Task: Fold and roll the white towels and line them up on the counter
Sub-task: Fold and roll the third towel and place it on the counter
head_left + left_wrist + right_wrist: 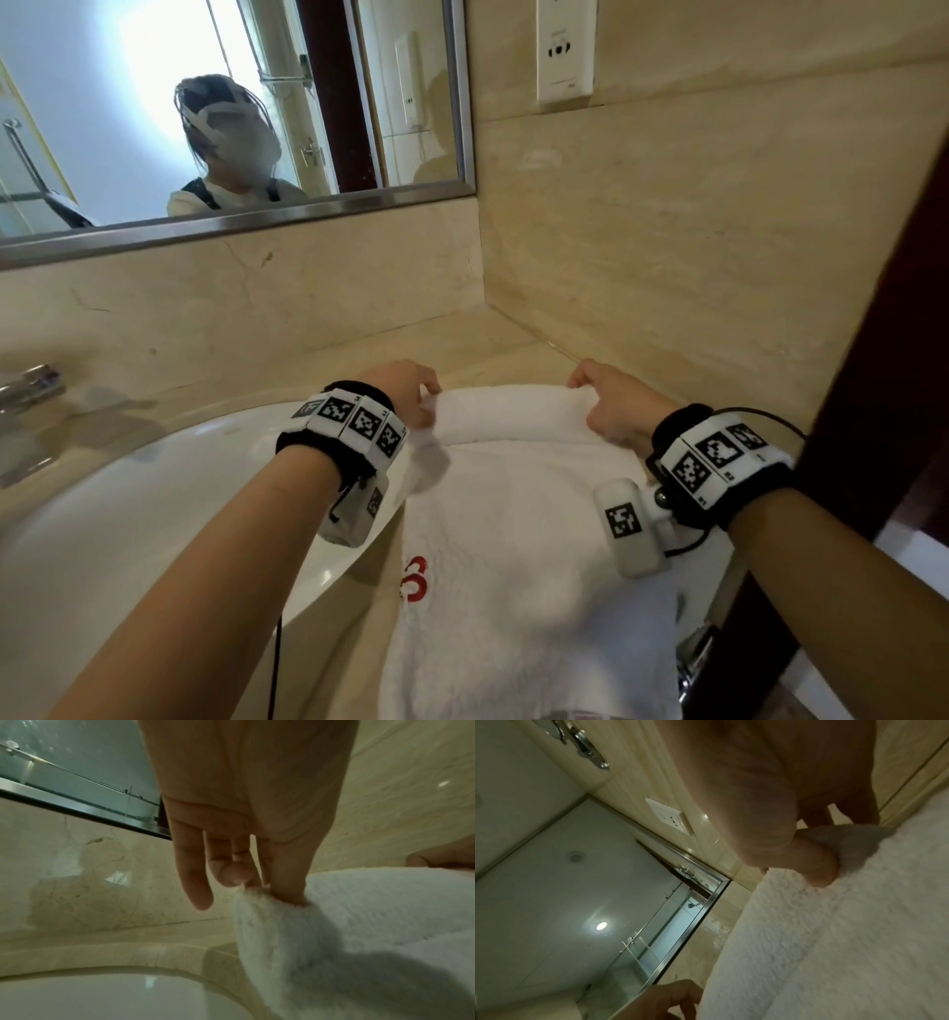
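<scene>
Towel: a white towel (518, 514) lies lengthwise on the beige stone desk (318, 354), just right of the sink (154, 503); its far end is turned over into a short roll, and the near part lies flat with a red embroidered mark (413, 578) on its left edge.
Left hand: the left hand (405, 390) is at the end of the roll nearer the sink; in the left wrist view the thumb and a finger pinch the towel's rolled edge (287, 896), while the other fingers (195, 874) hang straight, clear of the cloth.
Right hand: the right hand (611, 406) is at the end of the roll farther from the sink; the right wrist view shows its thumb (818, 862) pressed into the terry with fingers curled behind the fold, gripping it.
Sink: white oval basin set into the desk, with a chrome tap (28, 388) on its far left side.
Mirror: a metal-framed mirror (231, 118) hangs on the wall beyond the sink.
Socket: a white wall socket (565, 51) sits on the wall up and to the right of the sink, beyond the towel.
</scene>
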Demonstrator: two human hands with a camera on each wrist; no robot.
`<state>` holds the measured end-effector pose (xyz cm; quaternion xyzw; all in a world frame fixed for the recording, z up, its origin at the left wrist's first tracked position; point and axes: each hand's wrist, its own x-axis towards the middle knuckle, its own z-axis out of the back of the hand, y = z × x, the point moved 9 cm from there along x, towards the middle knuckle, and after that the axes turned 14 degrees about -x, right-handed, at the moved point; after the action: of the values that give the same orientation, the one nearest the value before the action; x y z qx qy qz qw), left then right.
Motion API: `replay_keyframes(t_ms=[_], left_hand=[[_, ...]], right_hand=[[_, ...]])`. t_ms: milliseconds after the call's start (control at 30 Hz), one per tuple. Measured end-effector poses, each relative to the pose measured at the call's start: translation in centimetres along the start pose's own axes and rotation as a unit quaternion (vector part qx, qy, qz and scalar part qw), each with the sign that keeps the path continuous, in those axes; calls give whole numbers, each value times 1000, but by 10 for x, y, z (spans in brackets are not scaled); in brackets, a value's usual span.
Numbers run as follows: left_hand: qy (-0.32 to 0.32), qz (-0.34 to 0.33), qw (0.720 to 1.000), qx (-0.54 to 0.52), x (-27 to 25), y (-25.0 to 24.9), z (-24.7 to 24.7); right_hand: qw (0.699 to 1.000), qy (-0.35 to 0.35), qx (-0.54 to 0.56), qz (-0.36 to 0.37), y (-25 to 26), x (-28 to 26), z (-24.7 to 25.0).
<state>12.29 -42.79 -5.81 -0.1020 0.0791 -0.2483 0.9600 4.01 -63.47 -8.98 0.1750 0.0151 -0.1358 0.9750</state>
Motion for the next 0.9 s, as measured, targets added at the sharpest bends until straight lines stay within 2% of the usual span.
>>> replay_keyframes(t_ms=[167, 367, 633, 800, 833, 900], left_hand=[[11, -20, 999, 40, -5, -5, -1], [15, -47, 996, 76, -18, -13, -6], [18, -61, 997, 33, -41, -11, -6], [8, -75, 996, 42, -45, -19, -9], [7, -76, 996, 41, -45, -20, -11], [5, -73, 997, 35, -48, -16, -14]], right_hand=[[1000, -11, -24, 14, 9, -10, 4], [996, 44, -67, 32, 10, -18, -13], [996, 66, -49, 32, 3, -33, -25], [993, 115, 16, -20, 2, -46, -18], [992, 111, 52, -38, -2, -45, -15], [973, 80, 205, -68, -7, -43, -4]])
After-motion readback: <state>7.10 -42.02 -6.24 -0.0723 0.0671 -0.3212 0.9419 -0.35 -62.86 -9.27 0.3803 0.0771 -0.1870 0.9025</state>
